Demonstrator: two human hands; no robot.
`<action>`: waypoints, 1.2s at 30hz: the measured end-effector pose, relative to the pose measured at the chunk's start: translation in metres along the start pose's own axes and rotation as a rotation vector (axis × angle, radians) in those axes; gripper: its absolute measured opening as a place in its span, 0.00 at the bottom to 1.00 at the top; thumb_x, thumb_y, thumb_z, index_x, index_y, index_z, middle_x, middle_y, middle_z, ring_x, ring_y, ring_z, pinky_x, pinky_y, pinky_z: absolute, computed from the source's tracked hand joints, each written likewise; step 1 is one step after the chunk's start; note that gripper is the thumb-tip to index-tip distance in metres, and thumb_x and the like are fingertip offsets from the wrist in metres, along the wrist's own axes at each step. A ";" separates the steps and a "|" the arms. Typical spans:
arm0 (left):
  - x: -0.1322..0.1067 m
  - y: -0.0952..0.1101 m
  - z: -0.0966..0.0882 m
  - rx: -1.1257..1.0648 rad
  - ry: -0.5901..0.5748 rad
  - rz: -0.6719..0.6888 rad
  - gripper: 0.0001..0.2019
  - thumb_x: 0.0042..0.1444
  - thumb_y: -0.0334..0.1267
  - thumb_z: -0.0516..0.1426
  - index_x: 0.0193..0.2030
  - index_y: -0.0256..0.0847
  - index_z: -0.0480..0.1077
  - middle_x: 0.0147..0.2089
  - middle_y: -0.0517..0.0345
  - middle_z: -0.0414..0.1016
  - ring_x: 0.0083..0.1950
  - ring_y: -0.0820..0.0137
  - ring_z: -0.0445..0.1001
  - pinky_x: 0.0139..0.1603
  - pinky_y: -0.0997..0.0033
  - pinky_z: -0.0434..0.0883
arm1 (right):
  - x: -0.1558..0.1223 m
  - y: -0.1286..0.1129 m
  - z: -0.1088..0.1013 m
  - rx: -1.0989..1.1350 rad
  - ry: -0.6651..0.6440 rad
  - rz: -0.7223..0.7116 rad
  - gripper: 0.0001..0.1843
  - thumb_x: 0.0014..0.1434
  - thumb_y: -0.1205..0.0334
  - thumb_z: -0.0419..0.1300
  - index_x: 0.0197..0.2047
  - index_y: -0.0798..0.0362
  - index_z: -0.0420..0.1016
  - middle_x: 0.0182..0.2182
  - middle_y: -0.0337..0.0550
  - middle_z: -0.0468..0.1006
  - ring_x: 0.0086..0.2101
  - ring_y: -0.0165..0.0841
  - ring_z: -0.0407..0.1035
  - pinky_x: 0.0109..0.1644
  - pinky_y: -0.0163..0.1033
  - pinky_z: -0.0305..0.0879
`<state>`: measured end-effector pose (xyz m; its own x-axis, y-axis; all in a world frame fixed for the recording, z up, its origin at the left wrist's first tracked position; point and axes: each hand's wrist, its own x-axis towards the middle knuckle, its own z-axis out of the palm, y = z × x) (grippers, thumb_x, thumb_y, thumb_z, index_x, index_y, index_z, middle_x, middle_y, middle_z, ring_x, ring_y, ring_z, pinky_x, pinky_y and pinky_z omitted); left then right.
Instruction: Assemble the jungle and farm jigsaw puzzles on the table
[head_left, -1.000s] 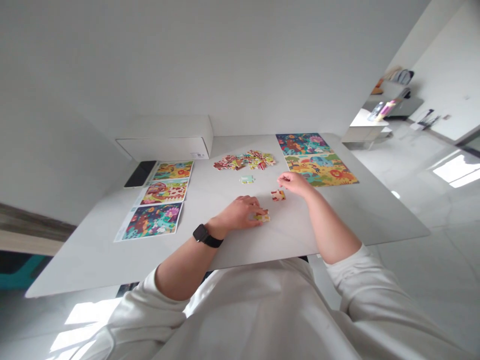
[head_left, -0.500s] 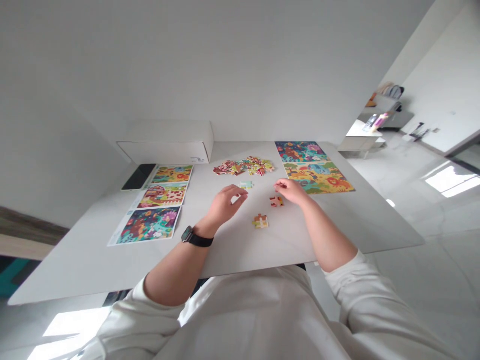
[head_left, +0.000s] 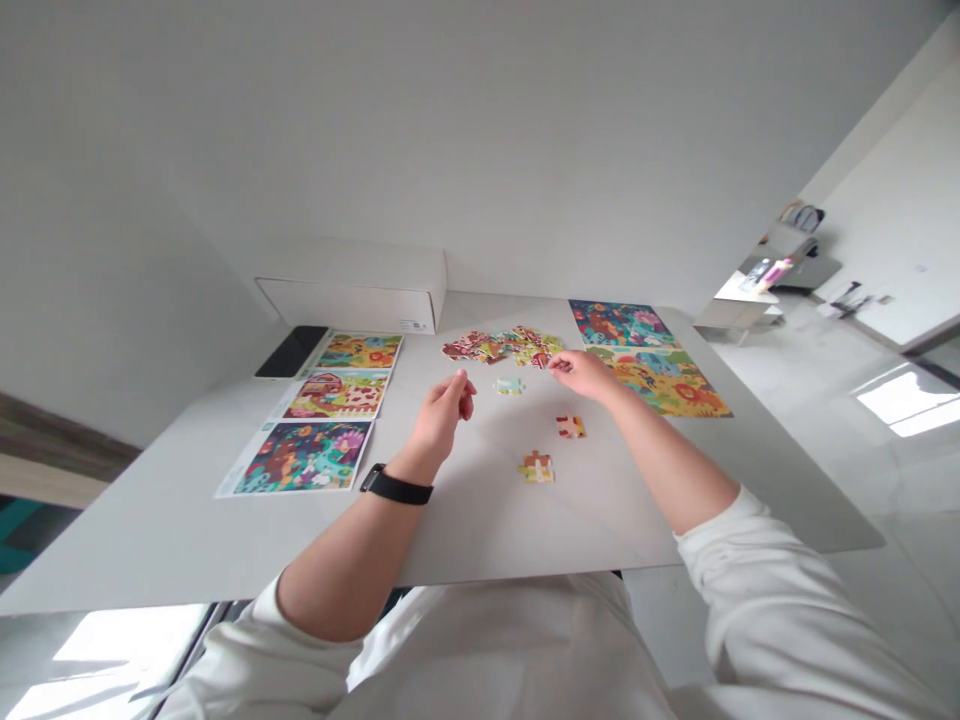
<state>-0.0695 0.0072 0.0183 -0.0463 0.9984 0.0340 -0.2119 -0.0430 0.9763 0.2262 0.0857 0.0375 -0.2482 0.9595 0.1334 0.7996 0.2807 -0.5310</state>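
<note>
- Phone: black, flat on the far left of the bench, just beside the top picture card.
- Box: long, white, at the bench's far edge, behind the cards.
- Cards: three printed puzzle pictures in a column down the left side, edge to edge, with the nearest well in from the bench's front edge.
- Left hand: raised off the bench, wrist in a black watch strap. Its grip is drawn together, with no piece showing, though I cannot tell if it is closed on anything.
- Pile: loose, overlapping puzzle pieces near the far edge, mid-bench, just ahead of the right hand's fingertips.
- Pale piece: alone, between both hands, just in front of the pile.
- Right hand: low over the bench, reaching toward the pile, fingertips bunched. Its grip cannot be read; no piece shows in it.
- Red piece: lying below the right hand, apart from it.
- Joined pieces: nearer the front edge, with a stretch of bench around them.
- Sheets: two large puzzle pictures end to end along the right edge, just past the right hand.
- Side table: well off beyond the bench, on the pale floor.
</note>
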 end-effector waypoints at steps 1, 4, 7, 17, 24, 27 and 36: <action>0.000 -0.001 0.000 -0.061 0.006 -0.024 0.24 0.63 0.60 0.63 0.29 0.41 0.72 0.20 0.62 0.64 0.23 0.73 0.62 0.27 0.71 0.58 | 0.009 -0.003 0.002 -0.014 -0.014 -0.008 0.07 0.65 0.66 0.66 0.44 0.48 0.85 0.42 0.43 0.88 0.42 0.36 0.81 0.52 0.40 0.74; 0.000 -0.004 0.001 -0.204 0.008 -0.092 0.22 0.61 0.58 0.66 0.31 0.40 0.73 0.22 0.63 0.64 0.23 0.74 0.62 0.26 0.72 0.60 | 0.035 -0.012 0.016 -0.090 -0.069 -0.041 0.07 0.65 0.66 0.67 0.45 0.49 0.86 0.43 0.44 0.88 0.44 0.36 0.80 0.52 0.40 0.73; -0.001 -0.003 0.001 -0.292 0.004 -0.146 0.21 0.60 0.56 0.67 0.32 0.39 0.73 0.23 0.64 0.64 0.23 0.75 0.64 0.27 0.73 0.61 | 0.058 -0.021 0.033 -0.216 -0.094 -0.055 0.09 0.65 0.64 0.67 0.48 0.49 0.87 0.48 0.47 0.86 0.48 0.38 0.80 0.55 0.40 0.72; -0.002 -0.002 0.000 -0.430 -0.013 -0.291 0.20 0.59 0.54 0.68 0.33 0.40 0.71 0.23 0.65 0.64 0.23 0.76 0.64 0.27 0.75 0.63 | 0.086 0.005 0.038 -0.490 -0.121 0.104 0.19 0.68 0.62 0.63 0.60 0.44 0.85 0.63 0.52 0.76 0.61 0.46 0.72 0.67 0.47 0.66; -0.005 -0.004 0.003 -0.425 -0.034 -0.337 0.20 0.59 0.54 0.68 0.33 0.39 0.71 0.24 0.65 0.64 0.24 0.76 0.63 0.27 0.75 0.63 | 0.087 0.019 0.030 -0.487 -0.101 0.104 0.19 0.67 0.62 0.64 0.60 0.45 0.86 0.61 0.56 0.78 0.59 0.51 0.73 0.64 0.52 0.69; -0.005 -0.005 0.002 -0.417 -0.029 -0.341 0.20 0.60 0.55 0.68 0.33 0.39 0.71 0.24 0.65 0.64 0.25 0.75 0.64 0.28 0.74 0.63 | 0.087 0.018 0.032 -0.455 -0.094 0.062 0.17 0.67 0.60 0.65 0.56 0.43 0.87 0.60 0.53 0.78 0.58 0.49 0.73 0.65 0.52 0.68; -0.006 -0.006 0.002 -0.424 -0.029 -0.339 0.20 0.58 0.54 0.68 0.34 0.39 0.71 0.24 0.65 0.65 0.24 0.76 0.63 0.28 0.75 0.62 | 0.081 0.024 0.029 -0.381 -0.128 -0.058 0.10 0.63 0.60 0.70 0.48 0.45 0.89 0.58 0.50 0.80 0.58 0.46 0.73 0.67 0.49 0.67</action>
<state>-0.0665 0.0013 0.0124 0.1192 0.9592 -0.2562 -0.5859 0.2763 0.7619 0.2095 0.1699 0.0108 -0.3457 0.9377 0.0364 0.9217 0.3465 -0.1745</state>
